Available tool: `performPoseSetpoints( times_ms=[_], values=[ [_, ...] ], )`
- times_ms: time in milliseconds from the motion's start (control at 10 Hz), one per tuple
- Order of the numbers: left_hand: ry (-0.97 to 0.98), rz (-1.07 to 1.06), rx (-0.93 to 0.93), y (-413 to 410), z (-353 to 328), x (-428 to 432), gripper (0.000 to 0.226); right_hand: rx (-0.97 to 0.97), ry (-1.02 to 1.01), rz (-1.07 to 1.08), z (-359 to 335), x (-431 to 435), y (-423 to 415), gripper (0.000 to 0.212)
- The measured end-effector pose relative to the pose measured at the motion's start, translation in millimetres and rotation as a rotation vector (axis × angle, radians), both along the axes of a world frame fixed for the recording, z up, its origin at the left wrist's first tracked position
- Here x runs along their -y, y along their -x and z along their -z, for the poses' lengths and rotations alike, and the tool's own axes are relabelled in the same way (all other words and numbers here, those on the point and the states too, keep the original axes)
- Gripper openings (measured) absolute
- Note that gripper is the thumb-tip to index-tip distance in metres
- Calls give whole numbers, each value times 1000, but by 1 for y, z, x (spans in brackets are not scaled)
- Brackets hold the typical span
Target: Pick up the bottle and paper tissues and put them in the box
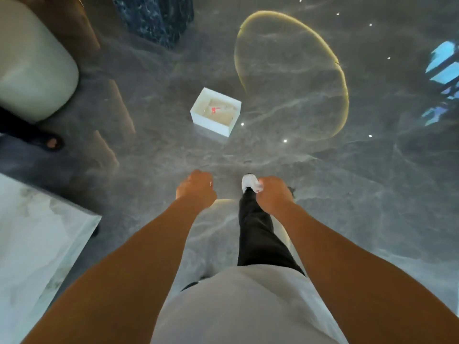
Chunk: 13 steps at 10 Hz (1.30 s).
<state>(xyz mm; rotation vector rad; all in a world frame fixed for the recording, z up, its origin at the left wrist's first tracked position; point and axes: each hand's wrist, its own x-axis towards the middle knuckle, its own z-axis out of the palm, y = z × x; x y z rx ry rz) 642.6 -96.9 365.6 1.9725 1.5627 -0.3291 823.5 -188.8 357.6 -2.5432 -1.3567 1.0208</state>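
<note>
A white open box (215,123) stands on the glossy grey floor ahead of me. Inside it lies a pale object with a red mark (213,110), which looks like the bottle, though it is blurred. My left hand (196,191) is curled into a fist in front of me, with a tiny white speck at its fingertips. My right hand (273,193) is closed around a small pale crumpled thing (259,186), apparently paper tissues. Both hands are held well short of the box, above my white shoe (248,182).
A rounded cream seat (32,63) stands at the far left, with another person's dark sandalled foot (51,143) below it. A white marble table corner (44,234) is at my near left. A dark stone pillar (156,18) rises behind the box.
</note>
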Motion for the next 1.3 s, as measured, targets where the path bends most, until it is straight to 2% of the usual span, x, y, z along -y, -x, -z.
performPoseSetpoints(
  times_ms=[100, 200, 400, 500, 600, 800, 900, 1000, 1100, 1200, 1300],
  values=[
    [31, -27, -45, -47, 29, -72, 19, -27, 41, -36, 24, -85, -56, 25],
    [60, -42, -78, -96, 55, -140, 16, 21, 88, -160, 43, -166, -112, 29],
    [82, -194, 71, -181, 110, -262, 16, 46, 113, -235, 93, -322, -178, 45],
    [106, -207, 119, -217, 168, -327, 19, -21, 101, -249, 149, -385, -182, 46],
    [125, -228, 92, -242, 260, -403, 15, -60, 84, -287, 236, -438, -184, 45],
    [77, -123, -86, -249, 472, -537, 31, -9, 78, -322, 458, -549, -203, 41],
    [78, -32, -114, -243, 557, -578, 38, 31, 67, -309, 549, -598, -198, 35],
    [110, 58, -137, -232, 615, -595, 40, -14, 55, -341, 608, -624, -186, 40],
    [99, 106, -99, -224, 647, -593, 58, -45, 48, -400, 632, -625, -180, 55],
    [49, 127, -116, -223, 648, -587, 79, -35, 70, -416, 626, -622, -186, 60],
    [38, 143, -162, -227, 621, -587, 74, -24, 51, -417, 597, -617, -198, 50]
  ],
)
